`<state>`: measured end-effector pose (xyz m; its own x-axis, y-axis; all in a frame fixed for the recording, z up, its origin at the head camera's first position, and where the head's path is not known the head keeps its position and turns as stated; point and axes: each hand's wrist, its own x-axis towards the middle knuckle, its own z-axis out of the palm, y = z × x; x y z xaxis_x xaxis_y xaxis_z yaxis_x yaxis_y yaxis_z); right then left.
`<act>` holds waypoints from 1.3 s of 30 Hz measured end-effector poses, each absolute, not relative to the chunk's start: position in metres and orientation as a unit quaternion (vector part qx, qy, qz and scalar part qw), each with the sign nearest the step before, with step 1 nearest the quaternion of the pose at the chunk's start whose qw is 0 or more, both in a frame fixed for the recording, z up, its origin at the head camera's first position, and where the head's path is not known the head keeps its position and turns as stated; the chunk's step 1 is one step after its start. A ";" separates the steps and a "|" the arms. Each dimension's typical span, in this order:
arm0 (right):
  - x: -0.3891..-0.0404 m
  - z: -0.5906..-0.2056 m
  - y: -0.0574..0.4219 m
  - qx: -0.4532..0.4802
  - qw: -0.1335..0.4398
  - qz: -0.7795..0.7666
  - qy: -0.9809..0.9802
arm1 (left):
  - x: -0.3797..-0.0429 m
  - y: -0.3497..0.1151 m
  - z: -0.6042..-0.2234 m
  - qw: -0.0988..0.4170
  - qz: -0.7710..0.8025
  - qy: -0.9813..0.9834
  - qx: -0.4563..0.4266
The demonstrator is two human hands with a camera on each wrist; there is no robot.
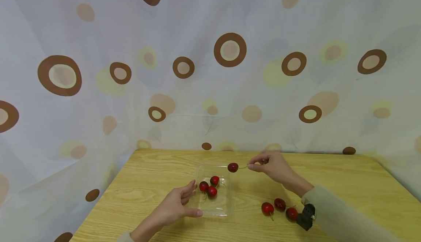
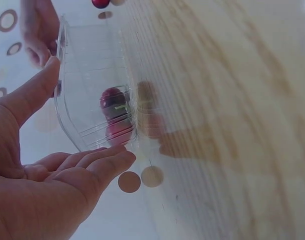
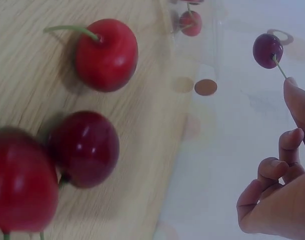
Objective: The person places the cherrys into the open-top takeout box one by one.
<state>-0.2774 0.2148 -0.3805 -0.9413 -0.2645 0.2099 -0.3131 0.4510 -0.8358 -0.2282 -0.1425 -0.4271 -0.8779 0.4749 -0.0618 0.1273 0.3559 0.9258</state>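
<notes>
By its green stem, a dark red cherry (image 1: 232, 167) hangs from the thumb and fingertip of my right hand (image 1: 274, 167). In the head view it is over the far right corner of a clear plastic container (image 1: 217, 210). Inside that container lie three red cherries (image 1: 212, 191), grouped toward its left and middle. My left hand (image 1: 175, 203) is at the container's left side, fingers along the wall and thumb by the near corner. The left wrist view shows its fingers fairly straight beside the clear wall (image 2: 87, 65). The right wrist view shows the held cherry (image 3: 267, 51) apart from other things.
Three more cherries (image 1: 279, 204) with stems lie on the wooden table (image 1: 131, 183) right of the container, below my right forearm. A black device (image 1: 306, 216) is strapped at the right wrist. Behind the table hangs a pale curtain (image 1: 210, 88) with brown circles.
</notes>
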 end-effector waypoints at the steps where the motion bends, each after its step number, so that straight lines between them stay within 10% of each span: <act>1: -0.278 -0.381 0.212 0.171 0.025 0.495 -0.852 | -0.228 -0.142 -0.427 0.162 0.539 0.805 0.187; 39: -0.291 -0.402 0.132 0.146 0.050 0.507 -0.848 | -0.229 -0.142 -0.429 0.164 0.544 0.802 0.183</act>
<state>-0.2912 0.1316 -0.4015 -0.9522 -0.1972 0.2333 -0.2988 0.4430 -0.8452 -0.2289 -0.1424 -0.4291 -0.8789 0.4727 -0.0636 0.1155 0.3403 0.9332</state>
